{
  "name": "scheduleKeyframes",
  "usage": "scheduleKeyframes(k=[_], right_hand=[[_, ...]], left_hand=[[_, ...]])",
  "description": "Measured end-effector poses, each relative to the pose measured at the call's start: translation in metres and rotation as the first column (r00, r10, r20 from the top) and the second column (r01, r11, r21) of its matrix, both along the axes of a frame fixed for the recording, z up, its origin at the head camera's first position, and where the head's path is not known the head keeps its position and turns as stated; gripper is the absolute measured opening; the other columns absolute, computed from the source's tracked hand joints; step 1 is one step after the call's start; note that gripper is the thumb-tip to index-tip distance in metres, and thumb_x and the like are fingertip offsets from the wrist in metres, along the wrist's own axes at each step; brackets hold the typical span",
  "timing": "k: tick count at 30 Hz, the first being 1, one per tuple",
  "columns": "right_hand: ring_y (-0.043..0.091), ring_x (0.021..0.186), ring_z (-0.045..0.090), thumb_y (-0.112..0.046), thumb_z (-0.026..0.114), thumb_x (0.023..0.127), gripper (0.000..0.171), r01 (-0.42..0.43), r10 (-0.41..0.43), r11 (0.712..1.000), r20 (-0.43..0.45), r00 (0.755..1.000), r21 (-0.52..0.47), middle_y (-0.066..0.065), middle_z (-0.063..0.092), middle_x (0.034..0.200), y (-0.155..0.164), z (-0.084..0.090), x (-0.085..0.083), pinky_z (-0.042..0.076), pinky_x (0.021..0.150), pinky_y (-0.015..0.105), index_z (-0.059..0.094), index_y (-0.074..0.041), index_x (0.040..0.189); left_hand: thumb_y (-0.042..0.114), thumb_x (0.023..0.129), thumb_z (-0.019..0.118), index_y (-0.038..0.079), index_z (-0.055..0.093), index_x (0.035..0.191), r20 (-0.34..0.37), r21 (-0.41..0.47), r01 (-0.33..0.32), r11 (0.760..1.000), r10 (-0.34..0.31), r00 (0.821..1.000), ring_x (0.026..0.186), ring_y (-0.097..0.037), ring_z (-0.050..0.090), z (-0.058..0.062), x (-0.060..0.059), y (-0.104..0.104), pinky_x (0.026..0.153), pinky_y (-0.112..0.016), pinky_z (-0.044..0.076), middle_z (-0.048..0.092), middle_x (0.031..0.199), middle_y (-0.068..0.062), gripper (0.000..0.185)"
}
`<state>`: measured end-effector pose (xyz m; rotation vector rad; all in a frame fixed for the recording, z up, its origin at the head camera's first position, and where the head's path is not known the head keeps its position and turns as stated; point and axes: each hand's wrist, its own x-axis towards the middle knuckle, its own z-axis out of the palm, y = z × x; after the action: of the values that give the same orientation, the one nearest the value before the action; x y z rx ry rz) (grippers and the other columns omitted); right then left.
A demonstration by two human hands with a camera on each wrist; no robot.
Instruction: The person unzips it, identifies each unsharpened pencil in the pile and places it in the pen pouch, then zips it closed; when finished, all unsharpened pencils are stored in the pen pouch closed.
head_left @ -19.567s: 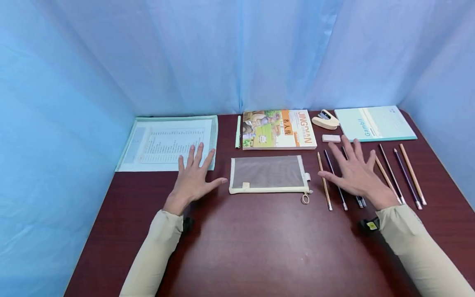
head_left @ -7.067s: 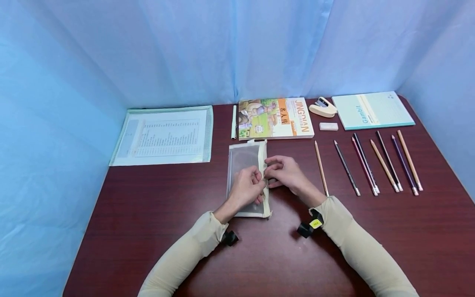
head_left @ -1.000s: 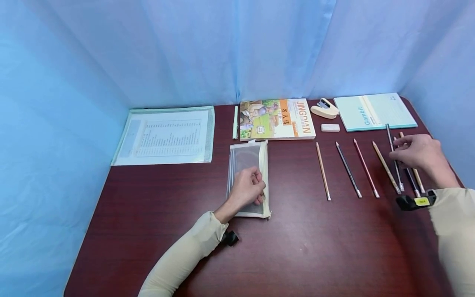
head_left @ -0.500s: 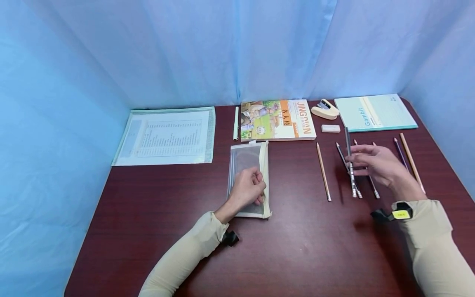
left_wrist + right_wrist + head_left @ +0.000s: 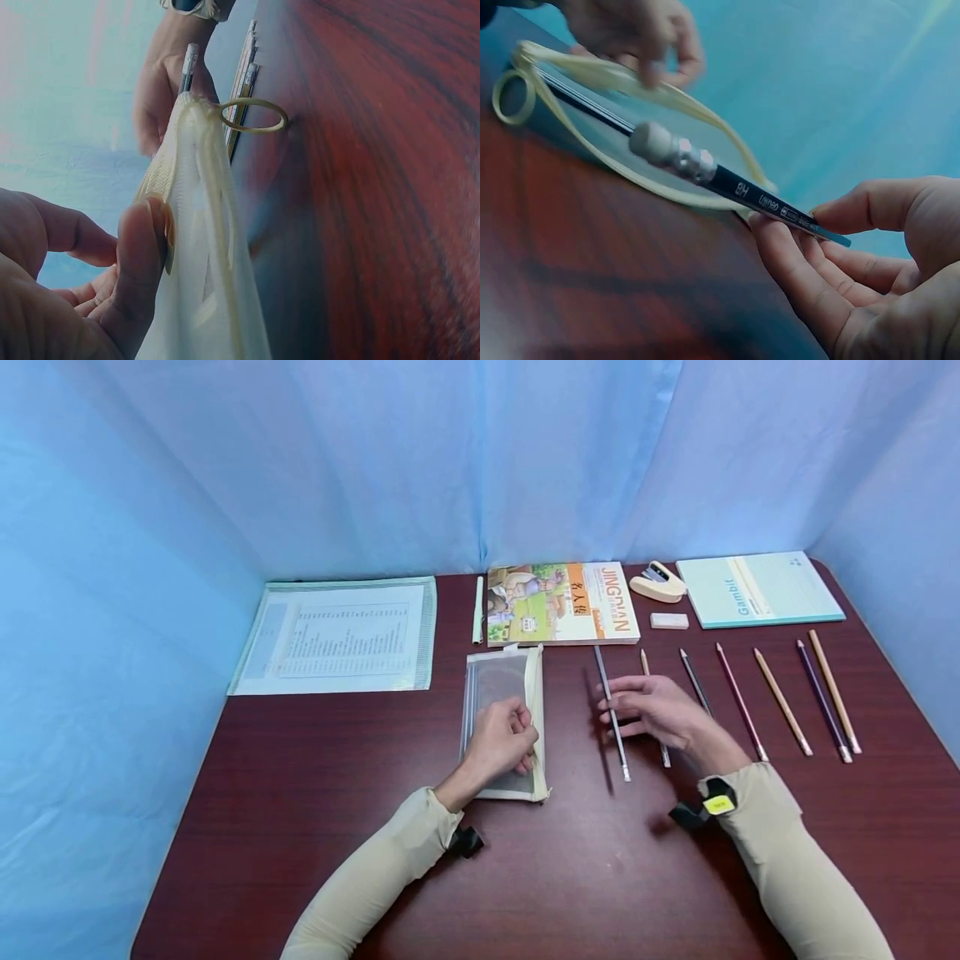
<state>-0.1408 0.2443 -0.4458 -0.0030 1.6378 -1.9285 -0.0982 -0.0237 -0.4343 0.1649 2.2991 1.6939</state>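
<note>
In the head view a pale mesh zip pouch (image 5: 495,677) lies lengthwise on the table. My left hand (image 5: 501,737) pinches one edge of its zipped side between thumb and fingers. The right wrist view shows the pouch mouth (image 5: 705,120) gaping, with a dark pencil (image 5: 585,101) inside. My right hand (image 5: 660,710) holds another dark pencil (image 5: 611,714) between thumb and fingertips, raised just right of the pouch. Its white eraser end (image 5: 652,142) points toward the person. A ring pull (image 5: 255,115) hangs at the pouch's near corner.
Several pencils (image 5: 783,702) lie in a row at right. Behind are a book (image 5: 555,602), a pale green pen (image 5: 477,610), a stapler (image 5: 658,583), an eraser (image 5: 669,621) and a notepad (image 5: 761,589). A document sleeve (image 5: 337,635) lies at back left.
Over the last second my right hand has carried the dark pencil left from the row to beside the pouch. Since the earliest frame the pouch has turned and opened; my left hand now holds it.
</note>
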Motion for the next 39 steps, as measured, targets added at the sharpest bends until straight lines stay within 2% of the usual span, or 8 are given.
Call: scheduleKeyframes(k=[4, 9, 16, 21, 26, 29, 32, 39], right_hand=[[0.012, 0.085, 0.072, 0.0, 0.049, 0.098, 0.042, -0.057, 0.055, 0.996, 0.039, 0.998, 0.062, -0.001, 0.073, 0.092, -0.033, -0.009, -0.002, 0.066, 0.077, 0.037, 0.04, 0.014, 0.136], [0.012, 0.082, 0.072, -0.002, 0.05, 0.097, 0.051, -0.094, 0.087, 0.989, 0.059, 0.994, 0.118, -0.003, 0.071, 0.089, -0.067, -0.016, -0.007, 0.066, 0.073, 0.033, 0.033, 0.017, 0.142], [0.008, 0.077, 0.069, 0.0, 0.054, 0.094, 0.055, -0.001, -0.01, 0.985, 0.059, 0.998, 0.175, -0.005, 0.067, 0.084, -0.095, -0.017, -0.014, 0.065, 0.064, 0.028, 0.036, 0.013, 0.144], [0.007, 0.069, 0.066, 0.004, 0.053, 0.091, 0.053, 0.069, -0.073, 0.974, 0.01, 0.997, 0.215, -0.007, 0.066, 0.079, -0.105, -0.016, -0.011, 0.064, 0.058, 0.026, 0.039, 0.013, 0.142], [0.007, 0.066, 0.066, 0.007, 0.054, 0.089, 0.053, 0.087, -0.081, 0.969, -0.037, 0.996, 0.233, -0.005, 0.064, 0.079, -0.11, -0.015, -0.007, 0.064, 0.058, 0.026, 0.04, 0.015, 0.14], [0.008, 0.069, 0.067, 0.005, 0.052, 0.092, 0.052, 0.084, -0.076, 0.967, -0.042, 0.996, 0.241, 0.012, 0.068, 0.097, -0.11, -0.013, -0.005, 0.065, 0.061, 0.028, 0.039, 0.016, 0.141], [0.01, 0.074, 0.069, 0.0, 0.053, 0.094, 0.049, 0.08, -0.073, 0.965, -0.038, 0.997, 0.25, 0.016, 0.069, 0.106, -0.107, -0.01, -0.004, 0.066, 0.062, 0.03, 0.043, 0.014, 0.14], [0.011, 0.082, 0.073, -0.004, 0.053, 0.098, 0.045, 0.091, -0.062, 0.958, -0.114, 0.992, 0.273, 0.0, 0.073, 0.091, -0.06, 0.014, -0.003, 0.067, 0.072, 0.04, 0.044, 0.013, 0.139]], left_hand=[[-0.004, 0.084, 0.052, 0.001, 0.053, 0.08, 0.003, -0.005, -0.002, 1.0, 0.002, 1.0, 0.034, -0.009, 0.056, 0.0, 0.0, 0.0, 0.039, -0.042, 0.058, 0.064, 0.058, -0.015, 0.007], [-0.002, 0.086, 0.055, 0.002, 0.054, 0.08, 0.013, -0.007, -0.001, 1.0, 0.001, 1.0, 0.035, -0.009, 0.057, 0.0, -0.001, 0.0, 0.041, -0.043, 0.058, 0.059, 0.056, -0.005, 0.007], [-0.003, 0.086, 0.054, 0.002, 0.053, 0.081, 0.023, -0.009, 0.006, 1.0, -0.006, 1.0, 0.037, -0.01, 0.058, 0.0, -0.002, 0.001, 0.041, -0.042, 0.059, 0.058, 0.057, -0.002, 0.007], [-0.004, 0.084, 0.053, 0.003, 0.052, 0.081, 0.023, -0.017, 0.006, 1.0, -0.006, 1.0, 0.036, -0.009, 0.057, 0.001, -0.002, 0.002, 0.04, -0.04, 0.058, 0.058, 0.057, -0.002, 0.007], [-0.004, 0.084, 0.052, 0.003, 0.052, 0.081, 0.023, -0.018, 0.007, 1.0, -0.006, 1.0, 0.036, -0.01, 0.057, 0.002, -0.002, 0.001, 0.039, -0.04, 0.057, 0.06, 0.058, -0.007, 0.008], [-0.004, 0.084, 0.052, 0.004, 0.052, 0.08, 0.022, -0.021, 0.006, 1.0, -0.005, 1.0, 0.036, -0.01, 0.057, 0.001, -0.002, 0.0, 0.04, -0.04, 0.058, 0.06, 0.058, -0.007, 0.009], [-0.004, 0.084, 0.052, 0.005, 0.052, 0.08, 0.017, -0.032, 0.003, 0.999, -0.003, 1.0, 0.036, -0.01, 0.057, 0.0, -0.001, 0.0, 0.04, -0.04, 0.058, 0.06, 0.057, -0.005, 0.009], [-0.002, 0.084, 0.053, 0.003, 0.053, 0.08, 0.007, -0.025, -0.005, 1.0, 0.005, 1.0, 0.036, -0.01, 0.058, -0.001, 0.0, 0.0, 0.039, -0.039, 0.058, 0.061, 0.055, -0.004, 0.007]])
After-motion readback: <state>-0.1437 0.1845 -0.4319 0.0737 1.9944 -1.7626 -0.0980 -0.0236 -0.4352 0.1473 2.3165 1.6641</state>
